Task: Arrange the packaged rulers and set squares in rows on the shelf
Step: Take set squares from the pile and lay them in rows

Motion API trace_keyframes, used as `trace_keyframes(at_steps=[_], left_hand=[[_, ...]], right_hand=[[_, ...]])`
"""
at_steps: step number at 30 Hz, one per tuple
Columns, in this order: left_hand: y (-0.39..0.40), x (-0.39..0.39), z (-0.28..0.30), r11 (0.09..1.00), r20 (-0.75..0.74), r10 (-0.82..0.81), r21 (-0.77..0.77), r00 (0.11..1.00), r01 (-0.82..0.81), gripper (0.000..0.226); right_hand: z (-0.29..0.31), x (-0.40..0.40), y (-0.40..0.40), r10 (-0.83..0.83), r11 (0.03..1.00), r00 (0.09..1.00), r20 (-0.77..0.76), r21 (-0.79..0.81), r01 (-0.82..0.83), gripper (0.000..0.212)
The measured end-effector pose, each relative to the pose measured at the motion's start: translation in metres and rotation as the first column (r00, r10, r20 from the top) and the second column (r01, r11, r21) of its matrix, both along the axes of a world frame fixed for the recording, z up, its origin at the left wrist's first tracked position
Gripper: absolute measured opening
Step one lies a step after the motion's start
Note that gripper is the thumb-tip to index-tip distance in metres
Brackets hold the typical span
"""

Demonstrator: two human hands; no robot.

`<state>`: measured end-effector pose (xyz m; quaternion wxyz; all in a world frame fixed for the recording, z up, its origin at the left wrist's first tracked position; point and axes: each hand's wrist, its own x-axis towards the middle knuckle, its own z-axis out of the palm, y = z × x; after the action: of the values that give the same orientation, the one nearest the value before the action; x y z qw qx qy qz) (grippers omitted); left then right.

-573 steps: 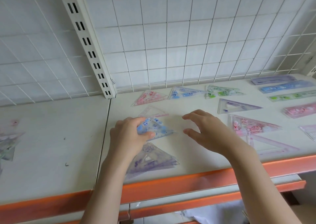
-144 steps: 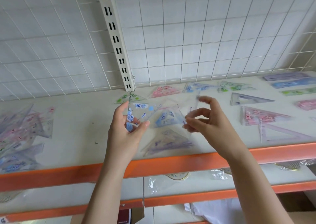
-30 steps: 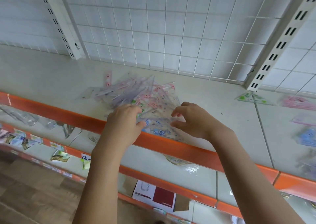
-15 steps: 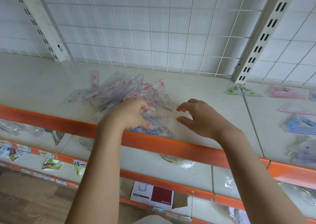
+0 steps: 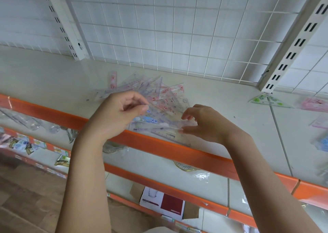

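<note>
Pinching with both hands: left hand [image 5: 120,112] with thumb and forefinger closed on the upper edge of a clear packaged set square [image 5: 159,124], right hand [image 5: 204,124] with thumb and curled fingers on its right end, so that piece tilts up off the heap. Blurred at the plastic's edges; cannot tell whether one packet or two stuck together. Sits at the front of a loose pile of packaged rulers and set squares [image 5: 150,92], crossed over one another on the shelf [image 5: 221,104], just behind the orange front rail [image 5: 159,144]. Well apart to the right, already laid flat: a green set square [image 5: 266,100] and a pink packet [image 5: 314,104] near the wire grid back [image 5: 177,28]. Lower shelves with glassware and a box below.

Judged as the picking step: drawing a piece from the unsorted pile. Next calls for lifting it free without dragging neighbours over the rail, then carrying it right and laying it flat in line with the placed ones.
</note>
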<state>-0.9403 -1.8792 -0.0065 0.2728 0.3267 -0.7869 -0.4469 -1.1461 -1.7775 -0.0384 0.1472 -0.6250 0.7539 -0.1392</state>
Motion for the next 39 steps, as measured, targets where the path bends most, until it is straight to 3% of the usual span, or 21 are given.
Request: trace_keyframes(at_steps=[4,8,10,15,20,23,28,35,39], left_hand=[[-0.002,0.004,-0.009,0.993,-0.080,0.122,0.005,0.989,-0.122,0.017],[0.001,-0.001,-0.016,0.979,-0.065,0.200,-0.014,0.978,-0.201,0.016],[0.001,-0.007,-0.018,0.975,-0.062,0.210,-0.056,0.976,-0.213,0.017],[0.012,-0.035,-0.011,0.981,-0.037,0.145,-0.128,0.989,-0.148,0.015],[0.027,-0.074,-0.010,0.997,-0.010,0.053,-0.050,0.999,-0.053,0.074],[0.042,-0.107,-0.011,0.998,-0.034,-0.010,-0.065,0.999,0.008,0.087],[0.089,-0.170,-0.008,0.985,-0.046,-0.096,-0.147,0.994,0.089,0.074],[0.172,-0.251,-0.009,0.998,-0.157,-0.002,-0.062,0.988,-0.008,0.059],[0.222,-0.291,-0.011,0.997,-0.141,0.003,-0.073,0.990,-0.014,0.062]], right_hand=[[-0.003,0.003,-0.006,0.006,0.997,0.998,0.061,0.072,-0.010,0.030],[0.000,-0.003,0.001,-0.024,0.998,0.988,0.152,0.059,0.015,0.020],[0.004,-0.009,0.010,-0.041,0.999,0.978,0.207,0.021,0.038,0.011],[0.012,-0.030,0.041,-0.061,0.997,0.904,0.422,-0.006,0.070,0.018],[0.014,-0.069,0.087,-0.152,0.978,0.858,0.490,-0.053,0.204,0.014],[0.013,-0.095,0.118,-0.257,0.933,0.870,0.420,-0.127,0.337,0.022],[0.013,-0.138,0.173,-0.425,0.836,0.844,0.328,-0.215,0.505,0.031],[0.024,-0.212,0.265,-0.532,0.795,0.841,0.102,-0.282,0.537,0.050],[0.025,-0.248,0.315,-0.553,0.793,0.832,0.053,-0.274,0.544,0.045]])
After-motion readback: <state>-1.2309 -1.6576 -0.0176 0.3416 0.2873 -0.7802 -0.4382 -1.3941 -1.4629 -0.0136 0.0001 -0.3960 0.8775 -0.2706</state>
